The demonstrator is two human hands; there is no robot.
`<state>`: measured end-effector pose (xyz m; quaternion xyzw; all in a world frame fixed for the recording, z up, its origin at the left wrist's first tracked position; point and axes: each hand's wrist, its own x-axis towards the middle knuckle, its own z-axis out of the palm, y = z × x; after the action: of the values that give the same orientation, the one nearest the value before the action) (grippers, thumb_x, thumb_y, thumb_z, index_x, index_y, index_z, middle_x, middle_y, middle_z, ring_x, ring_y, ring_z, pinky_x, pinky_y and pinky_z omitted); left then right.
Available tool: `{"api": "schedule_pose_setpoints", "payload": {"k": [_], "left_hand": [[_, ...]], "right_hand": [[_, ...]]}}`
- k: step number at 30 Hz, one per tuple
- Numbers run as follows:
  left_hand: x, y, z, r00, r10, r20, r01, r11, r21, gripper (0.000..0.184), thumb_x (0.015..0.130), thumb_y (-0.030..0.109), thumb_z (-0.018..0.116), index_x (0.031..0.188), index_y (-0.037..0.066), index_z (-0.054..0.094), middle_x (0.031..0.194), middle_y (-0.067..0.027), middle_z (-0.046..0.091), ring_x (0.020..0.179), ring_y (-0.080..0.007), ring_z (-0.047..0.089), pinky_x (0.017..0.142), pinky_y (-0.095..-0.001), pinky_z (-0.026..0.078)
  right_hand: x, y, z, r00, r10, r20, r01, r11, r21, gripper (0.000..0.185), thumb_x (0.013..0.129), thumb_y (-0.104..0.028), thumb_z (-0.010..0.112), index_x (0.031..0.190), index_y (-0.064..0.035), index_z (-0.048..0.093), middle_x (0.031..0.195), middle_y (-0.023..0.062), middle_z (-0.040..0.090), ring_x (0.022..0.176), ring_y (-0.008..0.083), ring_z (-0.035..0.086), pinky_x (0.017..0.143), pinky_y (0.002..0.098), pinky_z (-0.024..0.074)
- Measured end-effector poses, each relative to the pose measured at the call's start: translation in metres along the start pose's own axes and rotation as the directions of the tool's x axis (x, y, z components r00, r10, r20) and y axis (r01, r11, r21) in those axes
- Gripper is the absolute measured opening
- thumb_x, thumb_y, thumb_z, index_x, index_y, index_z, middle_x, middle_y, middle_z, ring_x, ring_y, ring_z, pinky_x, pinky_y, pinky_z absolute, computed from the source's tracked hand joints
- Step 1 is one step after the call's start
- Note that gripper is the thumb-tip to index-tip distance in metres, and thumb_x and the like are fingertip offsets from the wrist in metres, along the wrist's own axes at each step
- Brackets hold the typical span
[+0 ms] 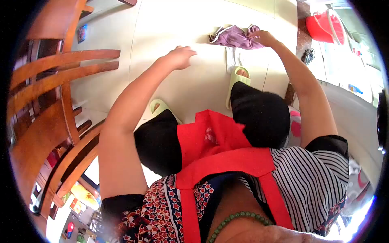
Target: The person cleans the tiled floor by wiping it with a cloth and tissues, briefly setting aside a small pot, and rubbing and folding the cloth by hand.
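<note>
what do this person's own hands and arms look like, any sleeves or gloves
The left hand and right hand are ungloved, with nothing seen on the wrists. Both sleeves are short: the left sleeve shows a black edge next to star-printed cloth, while the right sleeve has black and white stripes and a black edge.

See a shiny tile floor carrying a purple cloth, two green slippers and a little blue packet.
</note>
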<state>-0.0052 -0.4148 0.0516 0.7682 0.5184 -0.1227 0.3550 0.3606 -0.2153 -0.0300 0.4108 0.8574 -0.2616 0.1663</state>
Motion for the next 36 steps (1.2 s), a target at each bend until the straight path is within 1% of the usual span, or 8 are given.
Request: {"api": "schedule_pose_setpoints", "payload": {"k": [8, 9, 13, 18, 23, 27, 32, 36], "left_hand": [[0.225, 0.026, 0.04, 0.985, -0.047, -0.166, -0.014, 0.936, -0.351, 0.045, 0.089, 0.008, 0.046, 0.132, 0.021, 0.048, 0.145, -0.0096, 0.032, 0.132, -0.0295, 0.031, 0.112, -0.0428, 0.027], [0.228, 0.036, 0.041, 0.976, 0.016, -0.217, -0.024, 0.999, -0.035, 0.046, 0.09, 0.008, 0.044, 0.133, 0.025, 0.047, 0.148, -0.009, 0.026, 0.136, -0.0315, 0.025, 0.113, -0.045, 0.025], [0.26, 0.031, 0.068, 0.985, -0.154, -0.072, 0.14, 0.974, -0.176, 0.049, 0.091, 0.01, 0.043, 0.133, 0.035, 0.045, 0.153, -0.0066, 0.014, 0.14, -0.0352, 0.013, 0.111, -0.052, 0.023], [0.26, 0.011, 0.076, 0.915, -0.008, -0.404, -0.029, 0.996, -0.085, 0.027, 0.09, 0.014, 0.045, 0.103, 0.02, 0.068, 0.104, -0.0061, 0.061, 0.096, -0.0301, 0.057, 0.092, -0.0409, 0.046], [0.264, -0.034, 0.01, 0.787, -0.088, -0.611, -0.008, 0.988, -0.153, 0.024, 0.084, 0.006, 0.053, 0.094, 0.02, 0.071, 0.099, -0.0064, 0.065, 0.091, -0.028, 0.058, 0.077, -0.0406, 0.053], [0.224, -0.076, -0.059, 0.669, -0.066, -0.74, 0.018, 0.997, -0.073, 0.028, 0.083, 0.004, 0.051, 0.09, 0.023, 0.071, 0.097, -0.0015, 0.065, 0.096, -0.024, 0.056, 0.09, -0.0513, 0.043], [0.24, -0.113, -0.04, 0.923, -0.277, -0.269, 0.219, 0.949, -0.226, 0.043, 0.093, 0.026, 0.041, 0.135, 0.037, 0.043, 0.152, -0.0039, 0.022, 0.14, -0.0349, 0.016, 0.112, -0.0555, 0.012], [0.231, -0.156, -0.015, 0.918, -0.229, -0.322, 0.259, 0.964, 0.052, 0.046, 0.093, 0.042, 0.044, 0.138, 0.036, 0.039, 0.154, -0.0011, 0.015, 0.141, -0.0367, 0.007, 0.113, -0.053, 0.011]], "right_hand": [[0.022, 0.029, 0.065, 0.998, 0.045, 0.054, -0.038, 0.99, -0.137, 0.059, 0.084, -0.019, 0.064, 0.137, -0.0317, 0.042, 0.15, 0.007, 0.023, 0.137, 0.0361, 0.021, 0.112, 0.0495, 0.0258], [0.021, 0.023, 0.067, 0.987, 0.105, 0.117, -0.094, 0.99, -0.101, 0.062, 0.083, -0.019, 0.065, 0.138, -0.0344, 0.039, 0.15, 0.0057, 0.022, 0.136, 0.037, 0.022, 0.111, 0.05, 0.0274], [0.032, 0.039, 0.1, 0.989, 0.041, -0.141, -0.069, 0.978, -0.196, 0.064, 0.076, -0.009, 0.067, 0.132, -0.0325, 0.045, 0.143, 0.0049, 0.035, 0.128, 0.0368, 0.034, 0.101, 0.0471, 0.0412], [0.056, 0.032, 0.066, 0.993, -0.022, -0.116, 0.02, 1.0, -0.02, 0.053, 0.074, -0.007, 0.068, 0.121, -0.0247, 0.054, 0.125, 0.0044, 0.05, 0.113, 0.0323, 0.048, 0.097, 0.0433, 0.0446], [0.082, 0.007, -0.003, 0.941, -0.109, -0.32, 0.208, 0.933, 0.294, 0.046, 0.075, -0.003, 0.066, 0.119, -0.0143, 0.056, 0.119, 0.0101, 0.054, 0.106, 0.0288, 0.055, 0.092, 0.0352, 0.0495], [0.117, -0.027, -0.009, 0.921, 0.046, -0.386, 0.107, 0.925, 0.366, 0.049, 0.079, -0.002, 0.061, 0.127, -0.0134, 0.052, 0.127, 0.0137, 0.047, 0.116, 0.0279, 0.05, 0.098, 0.0337, 0.0446], [0.176, -0.1, 0.066, 0.962, 0.094, -0.258, -0.109, 0.993, -0.044, 0.064, 0.081, -0.025, 0.064, 0.137, -0.009, 0.037, 0.142, 0.0183, 0.033, 0.126, 0.0357, 0.039, 0.105, 0.0437, 0.0333], [0.193, -0.169, 0.098, 0.961, 0.103, -0.257, -0.118, 0.992, -0.043, 0.077, 0.081, -0.026, 0.062, 0.144, -0.0071, 0.022, 0.147, 0.0186, 0.025, 0.133, 0.0336, 0.031, 0.103, 0.0547, 0.0267]]}}
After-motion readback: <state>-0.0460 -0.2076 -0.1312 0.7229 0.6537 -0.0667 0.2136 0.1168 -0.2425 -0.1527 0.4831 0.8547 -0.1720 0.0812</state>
